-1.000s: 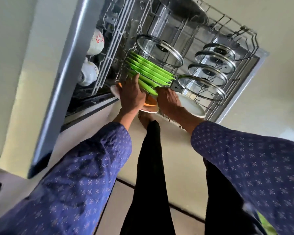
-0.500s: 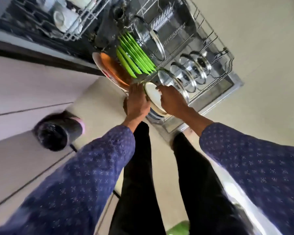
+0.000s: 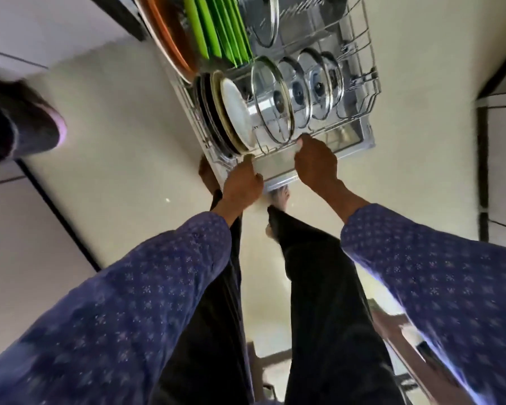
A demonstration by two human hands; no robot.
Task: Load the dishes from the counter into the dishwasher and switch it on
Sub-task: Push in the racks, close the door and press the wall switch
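- Since the earlier frame both hands have come off the white plate and dropped to the front rail of the lower rack (image 3: 360, 54); the view has also swung, so the rack now runs from 12 o'clock down to the middle of the picture
- The left hand (image 3: 241, 182) sits at the rail's 7 o'clock corner, fingers curled over the wire edge, the thumb laid along the top; it holds the rail and no dish
- The right hand (image 3: 314, 162) is just to its right, fingers hooked over the same rail, gripping it; a two-handed hold like this suits sliding a heavy, full rack evenly on its runners, so I judge the push-in is the step in hand
- The white plate (image 3: 235, 112) stands on edge in the front tines, at 11 o'clock from the left hand, with darker plates (image 3: 209, 112) packed upright on its left; standing them lets water reach both faces
- Four glass lids (image 3: 270, 100) stand in a row toward 2 o'clock, each slotted apart from the next
- Green plates (image 3: 216, 27) and a large orange plate (image 3: 161, 27) stand on edge at 12 o'clock, deeper in the rack
- A dark round object (image 3: 18, 124) lies blurred at 9 o'clock on the pale floor (image 3: 114, 118)
- No bench is in view, so whether dishes wait there cannot be told; closing the door and switching on are, by my reading, yet to come
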